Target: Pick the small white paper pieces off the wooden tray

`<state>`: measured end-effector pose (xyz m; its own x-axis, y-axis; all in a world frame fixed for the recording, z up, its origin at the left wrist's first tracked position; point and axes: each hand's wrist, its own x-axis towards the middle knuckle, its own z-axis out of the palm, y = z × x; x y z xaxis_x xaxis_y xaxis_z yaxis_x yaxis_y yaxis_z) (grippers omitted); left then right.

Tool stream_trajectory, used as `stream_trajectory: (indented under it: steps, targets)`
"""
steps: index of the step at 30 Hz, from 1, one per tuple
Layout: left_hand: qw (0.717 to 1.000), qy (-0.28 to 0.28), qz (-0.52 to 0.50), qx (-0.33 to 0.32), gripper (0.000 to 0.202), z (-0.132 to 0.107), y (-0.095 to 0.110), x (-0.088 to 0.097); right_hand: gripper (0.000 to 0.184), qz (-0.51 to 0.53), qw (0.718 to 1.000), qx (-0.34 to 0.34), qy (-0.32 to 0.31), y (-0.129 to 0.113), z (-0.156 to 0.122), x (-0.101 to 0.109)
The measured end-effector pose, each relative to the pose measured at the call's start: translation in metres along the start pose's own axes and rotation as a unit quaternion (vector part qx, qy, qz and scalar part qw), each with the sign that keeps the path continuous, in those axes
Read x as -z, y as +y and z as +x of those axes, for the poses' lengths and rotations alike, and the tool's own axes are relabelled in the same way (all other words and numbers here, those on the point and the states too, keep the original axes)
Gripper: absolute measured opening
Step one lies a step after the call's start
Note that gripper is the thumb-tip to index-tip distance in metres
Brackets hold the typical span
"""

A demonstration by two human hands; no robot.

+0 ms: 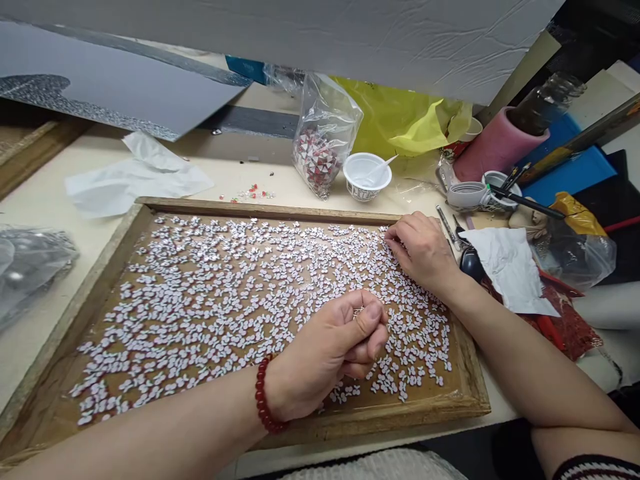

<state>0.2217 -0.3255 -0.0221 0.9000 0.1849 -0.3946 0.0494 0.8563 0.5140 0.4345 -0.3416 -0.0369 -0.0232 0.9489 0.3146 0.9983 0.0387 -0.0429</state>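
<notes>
A wooden-framed tray (280, 211) lies before me, its bottom covered with small white bow-like pieces (215, 293). My left hand (345, 340), with a red bead bracelet (265, 397) at the wrist, is closed above the tray's middle right. A few tiny shiny metal pieces (358, 312) show between its thumb and curled fingers. Close to the far right corner, my right hand (420, 248) reaches down to the white pieces. Its thumb and fingers are pinched together at the surface, and whatever is between them is too small to make out.
Behind the tray stand a clear bag of red and white pieces (320, 157) and a white bowl (364, 193) with a plastic spoon. Tissue (135, 177) lies at the back left. Tape rolls (467, 195), a pink roll (500, 143) and crumpled paper (510, 263) crowd the right side.
</notes>
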Motion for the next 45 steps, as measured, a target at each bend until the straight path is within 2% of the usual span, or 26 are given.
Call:
stream_trajectory:
  steps: [6,15,18,20,23,26,28,30,33,36,40,45]
  targets:
    - [0.999,0.003,0.042,-0.001,0.036,0.0,0.0,0.001,0.014,-0.008,1.0,0.006,-0.009,0.001,0.001,0.0]
    - [0.999,0.022,0.047,-0.011,0.025,-0.001,0.0,-0.001,0.011,0.011,1.0,0.005,0.006,0.002,0.0,0.001]
    - [0.999,0.023,0.037,0.0,0.03,-0.001,-0.001,0.001,0.009,0.047,0.999,0.0,0.018,0.001,-0.002,0.006]
    - [0.999,0.017,0.029,-0.003,0.035,0.0,-0.001,0.002,0.01,0.108,0.994,0.008,0.034,-0.003,-0.004,0.012]
    - [1.0,0.008,0.022,-0.02,0.039,0.0,-0.002,0.004,0.008,0.249,0.967,0.047,0.022,-0.014,-0.006,0.025]
    - [0.999,0.001,0.039,-0.025,0.043,0.001,-0.002,0.005,0.009,0.388,0.916,0.091,-0.047,-0.029,-0.009,0.04]
    - [0.998,-0.017,0.05,-0.021,0.044,0.0,-0.002,0.005,0.009,0.451,0.882,0.11,-0.078,-0.038,-0.011,0.048]
    - [0.997,-0.034,0.06,-0.018,0.044,0.0,-0.001,0.005,0.009,0.48,0.863,0.118,-0.104,-0.043,-0.013,0.054]
    - [0.997,-0.027,0.065,-0.016,0.045,0.0,-0.001,0.005,0.008,0.496,0.847,0.122,-0.148,-0.044,-0.015,0.058]
    - [0.998,-0.012,0.06,-0.012,0.046,-0.001,0.0,0.005,0.006,0.515,0.832,0.123,-0.167,-0.042,-0.016,0.057]
    - [0.999,-0.009,0.052,-0.016,0.046,-0.001,-0.001,0.004,0.003,0.539,0.821,0.1,-0.161,-0.043,-0.017,0.052]
    - [0.999,0.005,0.04,-0.021,0.046,-0.001,0.0,0.003,0.003,0.541,0.829,0.08,-0.116,-0.043,-0.016,0.051]
